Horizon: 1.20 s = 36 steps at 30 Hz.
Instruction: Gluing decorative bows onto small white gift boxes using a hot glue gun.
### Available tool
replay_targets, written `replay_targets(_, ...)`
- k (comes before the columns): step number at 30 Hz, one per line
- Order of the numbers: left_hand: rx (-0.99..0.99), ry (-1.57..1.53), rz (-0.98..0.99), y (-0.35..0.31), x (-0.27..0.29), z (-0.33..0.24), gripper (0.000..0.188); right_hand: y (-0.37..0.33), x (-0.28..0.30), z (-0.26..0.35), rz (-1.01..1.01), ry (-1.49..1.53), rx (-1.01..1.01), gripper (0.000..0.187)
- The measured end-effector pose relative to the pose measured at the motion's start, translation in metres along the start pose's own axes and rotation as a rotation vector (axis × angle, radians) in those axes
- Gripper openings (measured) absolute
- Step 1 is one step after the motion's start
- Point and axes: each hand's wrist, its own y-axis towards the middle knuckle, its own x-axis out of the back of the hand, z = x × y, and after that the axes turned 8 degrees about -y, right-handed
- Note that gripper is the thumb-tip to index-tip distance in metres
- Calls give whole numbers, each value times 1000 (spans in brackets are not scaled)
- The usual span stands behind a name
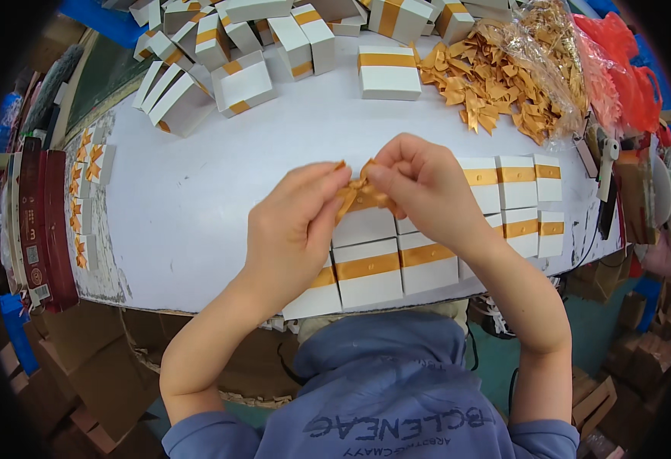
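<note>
Between my two hands is a gold ribbon bow [357, 190], its loops pinched at either side. My left hand [293, 222] has thumb and fingers closed on the bow's left part. My right hand [427, 187] pinches its right part near the top. Just beneath the bow lies a white box [364, 229] with a gold band, partly hidden by my hands. More white boxes [368, 273] with gold bands and a small dot of something on each stand in rows in front of me and to the right.
A heap of gold bows [488, 76] spills from a clear plastic bag at the back right, beside a red plastic bag [626, 61]. White banded boxes [240, 83] pile up at the back. Small boxes with bows [81, 214] line the left edge. A glue gun [609, 157] is at the right.
</note>
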Motion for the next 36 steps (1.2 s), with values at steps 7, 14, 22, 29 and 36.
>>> replay_targets(7, 16, 209, 202, -9, 0, -1, 25, -9, -5, -8, -83, -828, 296, 13)
replay_targets(14, -158, 554, 341, -9, -8, 3, 24, -8, -10, -21, -185, -1078, 370, 12)
replay_targets(22, -212, 737, 364, -13, -2, 3, 35, 23, 51, -15, -428, -928, 432, 14)
replay_targets(29, -284, 846, 476, -1, -3, -4, 44, 76, 145, -24, -431, -1078, 30, 18)
replay_targets(36, -155, 172, 166, 67, -37, -24, 35, 28, 84, 14, -497, -1117, 425, 22)
